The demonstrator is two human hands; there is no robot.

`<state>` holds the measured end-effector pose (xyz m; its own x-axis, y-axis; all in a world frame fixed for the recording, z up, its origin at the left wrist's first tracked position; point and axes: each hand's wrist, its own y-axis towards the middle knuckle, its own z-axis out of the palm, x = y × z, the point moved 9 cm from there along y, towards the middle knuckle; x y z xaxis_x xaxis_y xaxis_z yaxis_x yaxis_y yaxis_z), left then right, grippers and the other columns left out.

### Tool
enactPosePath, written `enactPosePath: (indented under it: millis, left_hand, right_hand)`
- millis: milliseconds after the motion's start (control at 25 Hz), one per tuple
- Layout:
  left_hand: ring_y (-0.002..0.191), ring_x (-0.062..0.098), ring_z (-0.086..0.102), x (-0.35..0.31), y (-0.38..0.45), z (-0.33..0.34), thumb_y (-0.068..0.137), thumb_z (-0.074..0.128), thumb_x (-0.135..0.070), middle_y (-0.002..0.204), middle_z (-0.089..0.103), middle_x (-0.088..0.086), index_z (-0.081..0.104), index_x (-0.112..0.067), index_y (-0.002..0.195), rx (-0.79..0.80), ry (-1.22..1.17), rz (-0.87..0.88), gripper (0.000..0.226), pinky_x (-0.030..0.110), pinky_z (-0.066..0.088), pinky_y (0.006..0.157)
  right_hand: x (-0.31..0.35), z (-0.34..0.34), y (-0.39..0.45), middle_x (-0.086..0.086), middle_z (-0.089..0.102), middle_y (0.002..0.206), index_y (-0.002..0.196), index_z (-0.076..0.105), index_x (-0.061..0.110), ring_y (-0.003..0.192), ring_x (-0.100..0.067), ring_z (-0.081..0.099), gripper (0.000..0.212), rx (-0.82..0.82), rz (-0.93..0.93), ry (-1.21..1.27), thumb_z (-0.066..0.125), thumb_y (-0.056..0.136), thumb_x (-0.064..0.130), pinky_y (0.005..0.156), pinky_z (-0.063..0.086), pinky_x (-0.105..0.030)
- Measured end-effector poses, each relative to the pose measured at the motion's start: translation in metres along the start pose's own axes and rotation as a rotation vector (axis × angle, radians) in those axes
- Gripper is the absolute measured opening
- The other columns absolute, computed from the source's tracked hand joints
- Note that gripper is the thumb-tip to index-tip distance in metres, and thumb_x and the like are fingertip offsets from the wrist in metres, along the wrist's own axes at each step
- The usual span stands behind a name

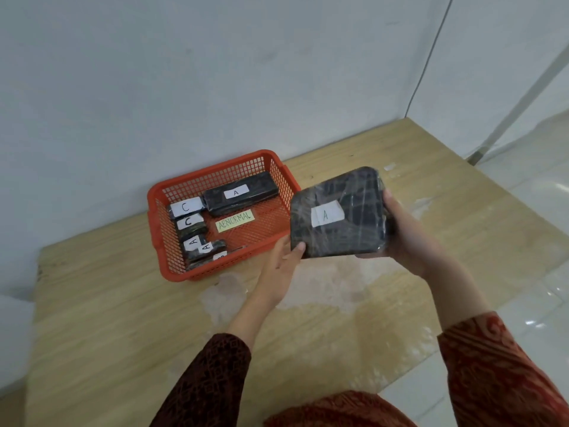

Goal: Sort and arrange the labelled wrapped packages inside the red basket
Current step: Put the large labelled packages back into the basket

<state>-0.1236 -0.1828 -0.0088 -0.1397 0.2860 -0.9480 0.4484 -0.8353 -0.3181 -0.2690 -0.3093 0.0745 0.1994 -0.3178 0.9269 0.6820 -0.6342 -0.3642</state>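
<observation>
A red mesh basket (160, 217) stands on the wooden board against the wall. Inside lie a long dark wrapped package labelled A (241, 194) at the back, two small packages labelled C (186, 208) on the left, and small ones labelled A (194, 241) at the front left. A yellow tag reading ABNORMAL (235, 221) lies on the basket floor. Just right of the basket, above the board, I hold a large dark wrapped package labelled A (338, 214). My left hand (281, 266) grips its lower left corner and my right hand (406, 232) its right edge.
The wooden board (123, 318) lies on a pale tiled floor (538, 211) and ends at the right and left. A white wall (215, 72) rises directly behind the basket. A thin cable (428, 57) runs down the wall at the right.
</observation>
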Motion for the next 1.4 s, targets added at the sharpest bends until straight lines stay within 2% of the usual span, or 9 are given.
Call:
enactPosePath:
  millis: [120,200,280,400,520,640,880,1160,1400]
  left_hand:
    - [0.11,0.016,0.064,0.0,-0.006,-0.01,0.08,0.062,-0.045,0.123,0.065,0.0,0.059,-0.026,0.119,-0.036,-0.394,-0.047,0.044,0.036,0.052,0.092]
    - [0.101,0.015,0.068,0.002,-0.012,-0.03,0.084,0.065,-0.029,0.113,0.07,0.002,0.064,-0.022,0.111,-0.136,-0.509,-0.053,0.028,0.035,0.056,0.084]
    - [0.101,0.019,0.069,0.006,-0.021,-0.055,0.081,0.069,-0.025,0.112,0.07,0.005,0.063,-0.02,0.111,-0.239,-0.534,-0.039,0.031,0.038,0.056,0.085]
    - [0.107,0.023,0.066,0.006,-0.034,-0.089,0.074,0.074,-0.029,0.12,0.067,0.008,0.055,-0.016,0.126,-0.34,-0.535,-0.007,0.056,0.043,0.054,0.09]
    - [0.107,0.017,0.065,0.001,-0.044,-0.122,0.083,0.069,-0.026,0.119,0.067,0.004,0.059,-0.018,0.122,-0.507,-0.355,0.05,0.041,0.038,0.053,0.092]
    - [0.105,0.015,0.063,-0.007,-0.046,-0.143,0.085,0.065,-0.033,0.112,0.068,-0.001,0.062,-0.022,0.114,-0.633,-0.167,0.068,0.031,0.042,0.053,0.093]
    - [0.113,0.02,0.058,-0.015,0.004,-0.16,0.09,0.058,-0.035,0.132,0.055,0.006,0.039,-0.021,0.14,-0.519,0.083,0.013,0.055,0.045,0.052,0.094]
    - [0.121,0.021,0.052,0.004,0.055,-0.158,0.091,0.06,-0.025,0.132,0.056,0.008,0.038,-0.014,0.139,-0.505,0.294,0.009,0.054,0.033,0.044,0.1]
    - [0.118,0.027,0.055,0.018,0.071,-0.165,0.087,0.064,-0.011,0.128,0.06,0.012,0.047,-0.005,0.133,-0.518,0.452,-0.057,0.049,0.027,0.042,0.094]
  right_hand:
    - [-0.003,0.023,0.005,0.002,0.071,0.118,0.112,0.068,0.038,0.109,-0.018,0.067,0.056,0.08,-0.015,0.029,0.037,0.078,0.07,0.081,0.058,-0.04]
    - [-0.013,0.035,0.012,-0.004,0.067,0.124,0.118,0.065,0.032,0.114,-0.02,0.064,0.056,0.061,0.0,0.014,0.034,0.087,0.066,0.093,0.052,-0.043]
    - [-0.018,0.041,0.02,-0.011,0.066,0.122,0.114,0.065,0.029,0.102,-0.019,0.067,0.045,-0.022,-0.004,0.037,0.033,0.096,0.055,0.083,0.056,-0.04]
    - [-0.022,0.067,0.029,-0.002,0.069,0.112,0.117,0.06,0.032,0.086,-0.011,0.072,0.036,0.021,-0.058,-0.04,0.048,0.091,0.053,0.061,0.056,-0.023]
    - [-0.036,0.093,0.044,0.004,0.067,0.108,0.121,0.054,0.032,0.084,-0.01,0.071,0.034,0.015,-0.07,-0.177,0.063,0.088,0.035,0.062,0.056,-0.021]
    - [-0.035,0.103,0.072,0.004,0.066,0.101,0.124,0.055,0.022,0.079,-0.006,0.065,0.031,-0.103,-0.128,-0.355,0.057,0.093,0.026,0.058,0.052,-0.018]
    - [-0.01,0.107,0.141,-0.011,0.05,0.137,0.14,0.033,0.01,0.121,-0.028,0.051,0.057,-0.195,-0.214,-0.667,0.06,0.091,0.024,0.098,0.046,-0.041]
    - [-0.046,0.115,0.174,-0.018,0.027,0.15,0.141,0.038,0.02,0.132,-0.036,0.04,0.057,-0.041,-0.215,-1.035,0.058,0.091,0.034,0.107,0.037,-0.044]
    - [-0.059,0.117,0.181,-0.017,0.032,0.146,0.135,0.046,0.023,0.124,-0.039,0.047,0.056,-0.029,-0.185,-1.133,0.066,0.085,0.038,0.098,0.044,-0.045]
